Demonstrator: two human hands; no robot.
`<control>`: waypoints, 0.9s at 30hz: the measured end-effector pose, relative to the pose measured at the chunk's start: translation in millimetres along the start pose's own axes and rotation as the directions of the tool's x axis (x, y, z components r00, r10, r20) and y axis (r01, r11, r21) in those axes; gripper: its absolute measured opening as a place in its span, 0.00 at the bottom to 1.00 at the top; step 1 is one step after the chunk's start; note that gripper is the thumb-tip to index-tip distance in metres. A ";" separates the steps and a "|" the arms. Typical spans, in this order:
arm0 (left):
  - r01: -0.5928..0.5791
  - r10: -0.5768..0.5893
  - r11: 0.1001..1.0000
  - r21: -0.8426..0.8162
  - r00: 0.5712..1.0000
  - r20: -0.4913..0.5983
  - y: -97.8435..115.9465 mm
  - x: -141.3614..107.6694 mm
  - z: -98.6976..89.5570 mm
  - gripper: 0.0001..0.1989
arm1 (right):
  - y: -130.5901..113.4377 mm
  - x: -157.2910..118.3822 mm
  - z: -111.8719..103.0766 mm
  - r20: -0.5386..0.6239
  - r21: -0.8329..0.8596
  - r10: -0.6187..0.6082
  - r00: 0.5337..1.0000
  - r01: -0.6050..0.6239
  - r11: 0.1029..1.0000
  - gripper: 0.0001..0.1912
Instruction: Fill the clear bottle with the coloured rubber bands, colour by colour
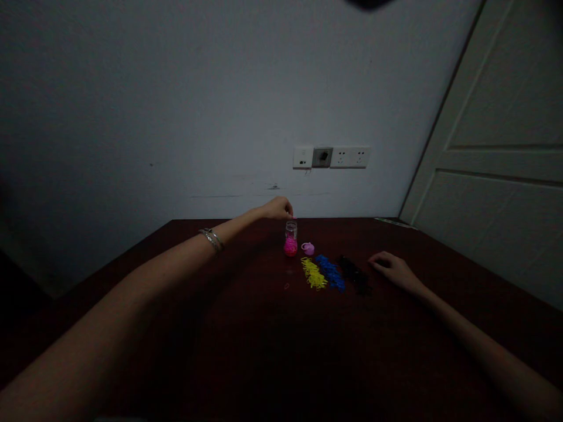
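My left hand (278,208) reaches over the mouth of a small clear jar (291,227), its thumb and finger pinched together. A speck of pink at the fingertips looks like a rubber band. Pink rubber bands (290,246) fill the lower part of the upright jar. Just right of the jar lies a lilac lid (308,248) with a loop. My right hand (396,272) rests on the table, loosely curved, with nothing visible in it. Its fingertips are close to a pile of black rubber bands (354,274).
Yellow rubber bands (314,274) and blue rubber bands (331,273) lie in slanting piles beside the black ones. A single pale loop (287,286) lies in front of the jar. The dark red table (246,340) meets a wall with sockets (349,157); a door (497,158) stands at right.
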State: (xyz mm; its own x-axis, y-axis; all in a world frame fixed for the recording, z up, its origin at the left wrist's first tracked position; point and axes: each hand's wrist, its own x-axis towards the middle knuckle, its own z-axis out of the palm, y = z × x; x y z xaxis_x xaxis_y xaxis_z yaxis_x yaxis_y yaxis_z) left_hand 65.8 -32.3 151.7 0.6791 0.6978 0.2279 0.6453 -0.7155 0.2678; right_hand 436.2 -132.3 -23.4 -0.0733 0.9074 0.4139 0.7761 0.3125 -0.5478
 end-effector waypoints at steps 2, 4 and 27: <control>0.010 -0.010 0.999 -0.030 1.000 0.007 -1.0 1.4 2.2 0.09 | 0.0 0.1 0.1 -0.001 -0.001 -0.005 1.000 0.005 1.000 0.13; 0.015 -0.014 0.998 -0.059 1.000 0.016 -2.4 1.8 3.3 0.09 | 0.4 0.1 0.2 -0.003 0.002 -0.007 1.000 0.007 1.000 0.13; 0.066 -0.078 0.960 -0.271 0.996 -0.031 -22.8 -3.1 4.4 0.11 | 0.8 0.2 0.1 -0.011 0.007 -0.004 1.000 0.004 1.000 0.13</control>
State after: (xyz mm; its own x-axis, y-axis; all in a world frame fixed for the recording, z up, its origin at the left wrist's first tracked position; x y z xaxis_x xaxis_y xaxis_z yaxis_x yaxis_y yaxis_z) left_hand 50.6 -18.3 140.8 0.6157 0.7520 0.2355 0.5700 -0.6314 0.5258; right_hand 436.8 -131.9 -23.8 -0.0691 0.9031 0.4238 0.7713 0.3178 -0.5514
